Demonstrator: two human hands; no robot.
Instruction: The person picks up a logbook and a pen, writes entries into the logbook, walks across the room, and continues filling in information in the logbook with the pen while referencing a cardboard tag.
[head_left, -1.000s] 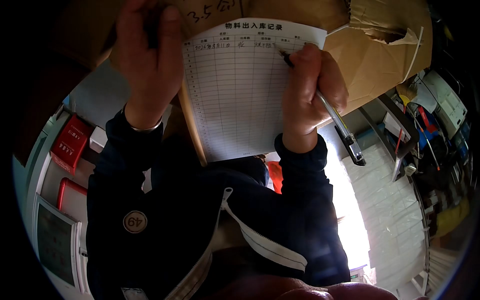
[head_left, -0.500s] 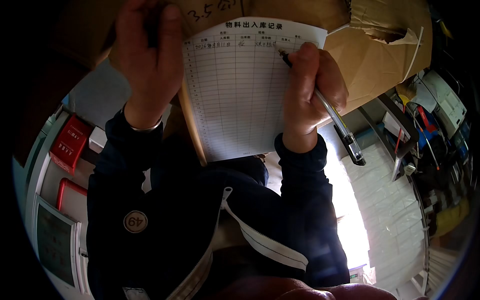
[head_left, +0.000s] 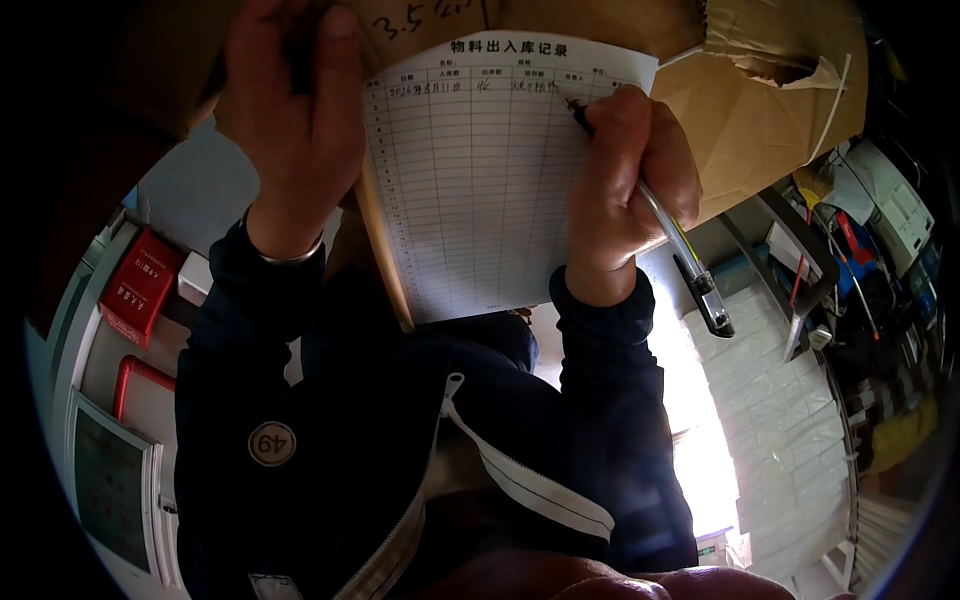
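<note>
My right hand [head_left: 635,190] is closed around a clear-barrelled black pen [head_left: 685,250]. The pen's tip is at the first row of a printed record sheet [head_left: 470,220]. Handwriting, including a date, runs across that row, while the rows below are unwritten. Beneath the sheet, a brown board edge [head_left: 385,255] shows along its left side. My left hand [head_left: 300,130] lies against brown cardboard [head_left: 410,40] left of the sheet, its thumb apart from the other fingers. Its fingertips run into shadow at the top edge. "3.5" is handwritten on the cardboard.
A cardboard box [head_left: 770,110] with a torn flap extends to the upper right. Farther right is a cluttered shelf [head_left: 870,230] with tools. White plastic-wrapped goods [head_left: 780,430] stand below it. At left are a red box [head_left: 145,285] and a framed panel [head_left: 110,490].
My right hand and the pen have shifted slightly right, and a little more handwriting shows in the first row. My left hand stays in nearly the same place.
</note>
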